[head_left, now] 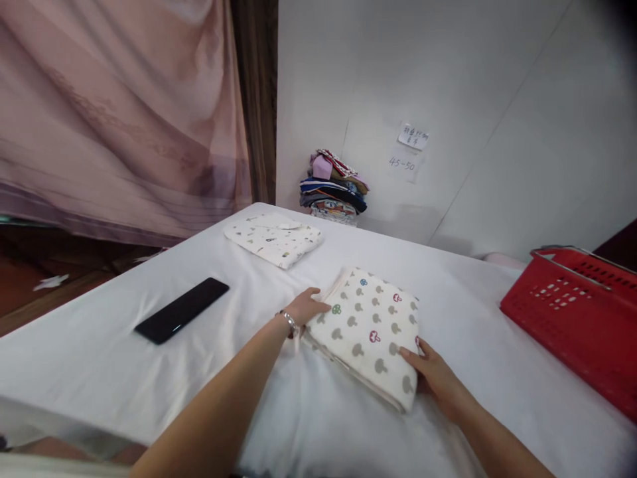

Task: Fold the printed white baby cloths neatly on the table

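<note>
**Two hands at a folded cloth on a white table**

Head view: a folded cloth point(365, 332), cream with small mushroom prints, lies on the white-covered table point(149, 372), a little right of the middle and close to the person. The left hand point(306, 309), with a bracelet point(290, 323) at the wrist, lies against the cloth's left edge, fingers pressed together. Its fingertips are hidden by the fold, so I cannot tell whether it grips. The right hand point(435, 375) sits at the near right corner, thumb on top. The other fingers run along the side edge, and whether they reach under it cannot be seen.

To the left lies a dark phone point(182, 310), well apart from the cloth. Farther back is a second folded cloth point(273, 238), and behind it a pile of clothes point(333, 186) against the wall. A red basket point(577, 312) is cut off at the right edge. A paper note point(413, 136) on the wall bears writing (too blurred to read).
</note>
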Demonstrator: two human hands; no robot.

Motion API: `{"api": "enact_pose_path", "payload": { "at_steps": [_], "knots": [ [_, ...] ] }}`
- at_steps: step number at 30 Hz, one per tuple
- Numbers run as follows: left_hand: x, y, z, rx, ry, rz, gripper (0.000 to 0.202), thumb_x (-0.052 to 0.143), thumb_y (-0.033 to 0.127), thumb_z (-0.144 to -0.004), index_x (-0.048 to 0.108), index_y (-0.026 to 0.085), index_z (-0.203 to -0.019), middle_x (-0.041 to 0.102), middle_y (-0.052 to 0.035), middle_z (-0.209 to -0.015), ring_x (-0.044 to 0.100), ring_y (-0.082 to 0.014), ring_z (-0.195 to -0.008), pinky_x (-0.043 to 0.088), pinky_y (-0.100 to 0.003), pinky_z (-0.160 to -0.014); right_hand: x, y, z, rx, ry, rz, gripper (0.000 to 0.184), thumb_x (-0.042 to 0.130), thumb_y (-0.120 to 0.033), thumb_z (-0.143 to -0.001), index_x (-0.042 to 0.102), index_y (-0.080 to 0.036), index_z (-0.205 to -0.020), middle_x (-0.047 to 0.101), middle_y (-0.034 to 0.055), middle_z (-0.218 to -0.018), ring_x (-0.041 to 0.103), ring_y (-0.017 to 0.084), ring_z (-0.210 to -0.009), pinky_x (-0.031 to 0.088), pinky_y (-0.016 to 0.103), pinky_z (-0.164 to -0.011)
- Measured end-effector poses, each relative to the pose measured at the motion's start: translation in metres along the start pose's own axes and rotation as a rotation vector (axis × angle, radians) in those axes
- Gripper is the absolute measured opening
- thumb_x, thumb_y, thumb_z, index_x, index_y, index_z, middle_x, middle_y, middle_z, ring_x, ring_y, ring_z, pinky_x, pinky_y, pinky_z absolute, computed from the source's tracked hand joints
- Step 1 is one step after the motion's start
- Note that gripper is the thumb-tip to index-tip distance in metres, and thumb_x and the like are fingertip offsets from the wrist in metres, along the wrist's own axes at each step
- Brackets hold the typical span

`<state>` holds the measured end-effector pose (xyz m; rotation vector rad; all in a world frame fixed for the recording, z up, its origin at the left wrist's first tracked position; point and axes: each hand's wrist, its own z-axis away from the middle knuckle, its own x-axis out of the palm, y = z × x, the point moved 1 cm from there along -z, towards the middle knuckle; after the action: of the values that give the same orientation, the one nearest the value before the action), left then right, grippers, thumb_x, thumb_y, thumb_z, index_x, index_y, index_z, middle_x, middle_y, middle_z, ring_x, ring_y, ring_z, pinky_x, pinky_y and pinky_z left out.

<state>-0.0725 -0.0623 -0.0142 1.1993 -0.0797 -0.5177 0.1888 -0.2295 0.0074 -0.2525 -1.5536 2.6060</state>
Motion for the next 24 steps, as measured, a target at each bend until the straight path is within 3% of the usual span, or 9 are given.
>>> {"api": "enact_pose_path", "payload": {
  "at_steps": [4, 6, 8, 10, 13, 16, 18, 20, 24],
  "knots": [
    [-0.011, -0.007, -0.007, -0.025, -0.06, -0.021, 0.081, 0.073, 0.045, -0.052, 0.044, 0.019, -0.123, 0.066, -0.0088, -0.098, 0.063, -0.0222, -0.079, 0.049, -0.027, -0.064, -0.016, -0.001, 0.001, -0.118, 0.185, 0.42, 0.062, 0.056, -0.053, -0.07, 0.045, -0.023, -0.124, 0.065, 0.0079, -0.097, 0.062, 0.024, -0.082, 0.051, 0.036, -0.065],
    [-0.012, -0.007, -0.006, -0.015, -0.04, -0.051, 0.082, 0.074, 0.046, -0.05, 0.046, 0.019, -0.122, 0.066, -0.009, -0.097, 0.063, -0.0231, -0.079, 0.049, -0.028, -0.063, -0.016, -0.011, 0.006, -0.28, 0.322, 0.596, 0.062, 0.053, -0.054, -0.071, 0.044, -0.025, -0.125, 0.061, 0.0078, -0.107, 0.059, 0.025, -0.093, 0.05, 0.037, -0.074],
    [-0.012, -0.006, -0.003, -0.021, -0.035, -0.051, 0.083, 0.075, 0.047, -0.049, 0.046, 0.019, -0.122, 0.067, -0.0089, -0.093, 0.063, -0.0235, -0.077, 0.048, -0.028, -0.061, -0.003, -0.024, 0.014, -0.456, 0.359, 0.705, 0.059, 0.048, -0.055, -0.074, 0.044, -0.026, -0.126, 0.052, 0.0073, -0.122, 0.051, 0.026, -0.108, 0.045, 0.038, -0.086],
    [-0.012, -0.004, 0.0, -0.033, -0.03, -0.041, 0.083, 0.075, 0.048, -0.049, 0.047, 0.02, -0.122, 0.068, -0.0078, -0.088, 0.063, -0.0231, -0.074, 0.048, -0.029, -0.061, 0.02, -0.032, 0.02, -0.568, 0.242, 0.797, 0.057, 0.042, -0.056, -0.078, 0.044, -0.027, -0.127, 0.041, 0.0051, -0.134, 0.039, 0.026, -0.122, 0.038, 0.038, -0.096],
    [-0.011, -0.002, 0.005, -0.027, -0.007, -0.045, 0.08, 0.075, 0.046, -0.049, 0.05, 0.019, -0.119, 0.067, -0.007, -0.086, 0.062, -0.0229, -0.075, 0.047, -0.028, -0.061, 0.057, -0.028, 0.019, -0.646, -0.075, 1.015, 0.059, 0.037, -0.055, -0.081, 0.037, -0.026, -0.132, 0.027, 0.0022, -0.143, 0.02, 0.024, -0.132, 0.024, 0.041, -0.106],
    [-0.01, -0.002, 0.008, -0.025, 0.007, -0.024, 0.079, 0.075, 0.044, -0.049, 0.05, 0.019, -0.12, 0.067, -0.007, -0.087, 0.062, -0.0228, -0.076, 0.046, -0.028, -0.06, 0.073, -0.011, 0.008, -0.729, -0.275, 1.247, 0.066, 0.037, -0.056, -0.082, 0.028, -0.023, -0.137, 0.016, 0.0041, -0.146, 0.01, 0.024, -0.134, 0.007, 0.046, -0.109],
    [-0.01, -0.003, 0.009, -0.035, 0.01, -0.015, 0.078, 0.076, 0.044, -0.049, 0.051, 0.02, -0.118, 0.067, -0.0064, -0.086, 0.062, -0.0226, -0.074, 0.046, -0.027, -0.06, 0.072, -0.004, 0.003, -0.751, -0.315, 1.303, 0.067, 0.035, -0.057, -0.082, 0.024, -0.023, -0.139, 0.012, 0.0039, -0.147, 0.008, 0.024, -0.134, 0.004, 0.046, -0.108],
    [-0.011, -0.004, 0.009, -0.038, 0.024, -0.014, 0.076, 0.077, 0.045, -0.046, 0.054, 0.02, -0.114, 0.067, -0.0057, -0.083, 0.062, -0.0226, -0.072, 0.045, -0.027, -0.059, 0.07, -0.008, 0.003, -0.738, -0.312, 1.268, 0.063, 0.033, -0.055, -0.084, 0.024, -0.024, -0.138, 0.015, 0.0021, -0.147, 0.011, 0.023, -0.134, 0.01, 0.044, -0.108],
    [-0.013, -0.005, 0.009, -0.042, 0.037, -0.026, 0.071, 0.075, 0.048, -0.047, 0.058, 0.02, -0.11, 0.065, -0.004, -0.075, 0.06, -0.0211, -0.066, 0.043, -0.027, -0.057, 0.086, -0.038, 0.015, -0.812, -0.148, 1.098, 0.045, 0.034, -0.047, -0.086, 0.049, -0.026, -0.123, 0.044, 0.0044, -0.131, 0.038, 0.023, -0.12, 0.031, 0.04, -0.099]
  ]
}}
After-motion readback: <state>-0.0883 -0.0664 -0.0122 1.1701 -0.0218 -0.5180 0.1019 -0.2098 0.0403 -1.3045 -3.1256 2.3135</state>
